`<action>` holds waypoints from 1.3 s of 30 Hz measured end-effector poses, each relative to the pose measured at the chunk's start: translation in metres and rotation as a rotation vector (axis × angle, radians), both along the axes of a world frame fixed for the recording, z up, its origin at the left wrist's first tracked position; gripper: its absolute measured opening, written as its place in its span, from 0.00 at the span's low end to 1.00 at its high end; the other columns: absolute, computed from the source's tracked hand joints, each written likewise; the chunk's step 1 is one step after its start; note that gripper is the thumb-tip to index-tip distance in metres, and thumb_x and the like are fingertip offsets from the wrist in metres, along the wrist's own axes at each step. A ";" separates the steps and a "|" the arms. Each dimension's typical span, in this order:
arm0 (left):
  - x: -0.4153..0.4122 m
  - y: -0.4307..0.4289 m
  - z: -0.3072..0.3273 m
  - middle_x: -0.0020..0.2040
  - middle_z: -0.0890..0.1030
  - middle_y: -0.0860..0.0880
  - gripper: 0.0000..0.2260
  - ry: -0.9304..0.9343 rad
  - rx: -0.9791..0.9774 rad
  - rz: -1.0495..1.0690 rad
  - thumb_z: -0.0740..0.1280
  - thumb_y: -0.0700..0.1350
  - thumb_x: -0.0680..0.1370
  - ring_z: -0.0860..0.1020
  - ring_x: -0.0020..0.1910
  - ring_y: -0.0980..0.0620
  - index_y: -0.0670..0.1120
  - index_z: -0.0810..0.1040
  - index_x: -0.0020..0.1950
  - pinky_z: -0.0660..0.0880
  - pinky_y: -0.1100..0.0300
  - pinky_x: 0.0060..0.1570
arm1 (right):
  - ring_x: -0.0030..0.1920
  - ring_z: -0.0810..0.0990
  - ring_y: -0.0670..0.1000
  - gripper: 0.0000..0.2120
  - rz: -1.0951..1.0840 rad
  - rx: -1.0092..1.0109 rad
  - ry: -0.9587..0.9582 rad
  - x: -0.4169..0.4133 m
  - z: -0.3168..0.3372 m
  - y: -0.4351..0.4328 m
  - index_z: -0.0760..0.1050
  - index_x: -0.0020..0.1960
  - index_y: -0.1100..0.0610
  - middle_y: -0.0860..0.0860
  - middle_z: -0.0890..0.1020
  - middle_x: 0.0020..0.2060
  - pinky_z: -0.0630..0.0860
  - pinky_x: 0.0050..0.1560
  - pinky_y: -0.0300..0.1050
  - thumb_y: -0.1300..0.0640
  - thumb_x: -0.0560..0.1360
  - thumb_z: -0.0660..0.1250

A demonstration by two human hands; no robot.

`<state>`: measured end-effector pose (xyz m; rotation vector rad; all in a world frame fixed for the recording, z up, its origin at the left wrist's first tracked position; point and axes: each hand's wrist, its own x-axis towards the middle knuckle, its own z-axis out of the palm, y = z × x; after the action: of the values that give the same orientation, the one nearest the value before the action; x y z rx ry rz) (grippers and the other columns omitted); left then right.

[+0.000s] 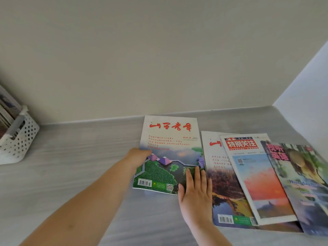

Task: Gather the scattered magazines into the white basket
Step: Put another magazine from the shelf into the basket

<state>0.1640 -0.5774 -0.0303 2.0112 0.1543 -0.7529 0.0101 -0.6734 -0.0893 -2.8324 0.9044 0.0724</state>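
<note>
Green-cover magazine (170,148) lies at the middle of the grey wood-grain table (79,157), its top edge close to the far wall (159,50) and its near edge raised a little, with a shadow under it. The left hand (139,155) holds this magazine by its left edge: the thumb sits on the cover and the fingers are hidden under the paper. The right hand (195,190) rests flat on the near right corner of the same cover, fingers straight and close together, holding nothing; its outer side also lies over the left edge of the autumn-cover magazine (223,185) just to the right.

That autumn-cover magazine is the bottom one of three overlapping magazines fanned out at the right of the table. On top of it lies the red-banner magazine (257,174), tilted slightly, and over the right part of that one lies the blurred magazine (305,183), which reaches the right edge of the view.

The white basket (23,139), with round holes in its walls, stands at the far left of the table, well apart from the hands. Upright magazines (7,107) already stand inside it, leaning to the left
</note>
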 end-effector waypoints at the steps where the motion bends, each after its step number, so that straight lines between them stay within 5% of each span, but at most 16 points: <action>1: -0.004 -0.002 0.001 0.50 0.76 0.41 0.11 -0.028 0.005 -0.032 0.62 0.37 0.74 0.73 0.48 0.45 0.37 0.74 0.56 0.69 0.60 0.43 | 0.55 0.80 0.61 0.35 -0.007 -0.016 -0.011 0.000 -0.001 0.000 0.79 0.54 0.58 0.60 0.82 0.54 0.48 0.68 0.49 0.46 0.78 0.34; 5: -0.023 -0.004 0.003 0.46 0.72 0.40 0.14 -0.222 0.069 -0.091 0.59 0.37 0.76 0.70 0.41 0.45 0.38 0.65 0.61 0.66 0.57 0.38 | 0.54 0.81 0.60 0.36 -0.018 0.003 -0.009 -0.002 0.004 0.001 0.79 0.53 0.57 0.60 0.82 0.53 0.58 0.61 0.52 0.47 0.78 0.33; 10: -0.040 0.007 0.022 0.44 0.74 0.45 0.13 -0.378 -0.101 -0.122 0.56 0.32 0.76 0.70 0.38 0.46 0.42 0.66 0.59 0.65 0.61 0.30 | 0.53 0.82 0.58 0.35 0.006 0.108 0.058 -0.008 0.008 0.002 0.79 0.52 0.56 0.58 0.83 0.52 0.59 0.60 0.51 0.46 0.78 0.34; 14: -0.048 0.031 0.039 0.34 0.71 0.52 0.12 -0.419 -0.284 -0.055 0.57 0.31 0.75 0.65 0.28 0.53 0.46 0.65 0.51 0.62 0.73 0.20 | 0.67 0.70 0.56 0.26 -0.023 0.263 -0.254 -0.012 0.024 0.004 0.66 0.67 0.58 0.57 0.70 0.68 0.65 0.68 0.51 0.44 0.74 0.52; 17: -0.047 0.056 0.051 0.34 0.71 0.50 0.13 -0.404 -0.363 0.011 0.57 0.31 0.75 0.63 0.29 0.53 0.47 0.65 0.53 0.63 0.68 0.22 | 0.70 0.64 0.52 0.28 -0.183 0.715 -0.529 -0.003 0.054 0.006 0.57 0.71 0.55 0.52 0.67 0.68 0.59 0.68 0.44 0.55 0.74 0.63; 22: -0.040 0.113 0.072 0.35 0.71 0.50 0.15 -0.492 -0.429 0.033 0.58 0.31 0.75 0.66 0.30 0.55 0.52 0.67 0.46 0.64 0.75 0.20 | 0.53 0.75 0.51 0.14 -0.250 1.181 -0.624 0.021 0.106 0.020 0.73 0.58 0.58 0.50 0.78 0.50 0.69 0.59 0.46 0.67 0.74 0.60; 25: -0.036 0.153 0.084 0.34 0.74 0.52 0.13 -0.553 -0.476 0.087 0.59 0.32 0.76 0.72 0.23 0.63 0.51 0.69 0.45 0.66 0.76 0.23 | 0.36 0.76 0.42 0.13 -0.139 1.112 -0.635 0.033 0.124 0.051 0.77 0.45 0.54 0.45 0.79 0.36 0.71 0.37 0.30 0.71 0.72 0.60; 29: -0.025 0.215 0.093 0.40 0.76 0.53 0.08 -0.694 -0.475 0.262 0.58 0.33 0.77 0.76 0.33 0.71 0.47 0.70 0.47 0.71 0.77 0.34 | 0.23 0.70 0.36 0.13 -0.035 1.032 -0.707 0.064 0.139 0.119 0.76 0.42 0.54 0.49 0.76 0.32 0.65 0.27 0.25 0.72 0.71 0.62; 31: -0.014 0.250 0.099 0.45 0.77 0.49 0.10 -0.745 -0.458 0.343 0.59 0.34 0.77 0.77 0.43 0.59 0.42 0.70 0.57 0.71 0.68 0.42 | 0.23 0.71 0.36 0.11 -0.015 1.018 -0.725 0.084 0.143 0.154 0.77 0.47 0.58 0.49 0.77 0.30 0.65 0.26 0.24 0.71 0.72 0.62; 33: 0.000 0.287 0.107 0.48 0.77 0.47 0.12 -0.782 -0.421 0.385 0.59 0.32 0.76 0.76 0.46 0.51 0.39 0.70 0.59 0.71 0.63 0.47 | 0.29 0.72 0.39 0.09 0.023 1.022 -0.724 0.102 0.148 0.190 0.77 0.47 0.61 0.59 0.79 0.31 0.65 0.25 0.26 0.70 0.72 0.62; 35: 0.015 0.325 0.117 0.45 0.77 0.50 0.11 -0.833 -0.386 0.400 0.60 0.31 0.75 0.78 0.39 0.62 0.40 0.71 0.55 0.73 0.74 0.40 | 0.31 0.72 0.41 0.09 0.070 1.000 -0.707 0.120 0.153 0.225 0.76 0.40 0.59 0.67 0.79 0.35 0.64 0.24 0.27 0.70 0.73 0.62; 37: 0.032 0.359 0.128 0.43 0.77 0.53 0.11 -0.866 -0.356 0.422 0.60 0.30 0.75 0.77 0.34 0.67 0.40 0.72 0.54 0.71 0.82 0.32 | 0.25 0.71 0.39 0.12 0.134 0.951 -0.694 0.139 0.160 0.259 0.72 0.34 0.56 0.56 0.77 0.30 0.63 0.23 0.26 0.69 0.73 0.62; 39: 0.052 0.391 0.140 0.48 0.75 0.50 0.12 -0.907 -0.317 0.450 0.60 0.30 0.75 0.76 0.41 0.55 0.37 0.73 0.57 0.69 0.83 0.30 | 0.30 0.72 0.41 0.08 0.181 0.899 -0.722 0.160 0.169 0.289 0.74 0.36 0.60 0.50 0.76 0.31 0.65 0.26 0.24 0.68 0.72 0.63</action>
<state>0.2159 -0.1869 0.1094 1.7366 -0.0471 0.4181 0.1697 -0.3842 0.0793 -1.8529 0.3114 -0.3921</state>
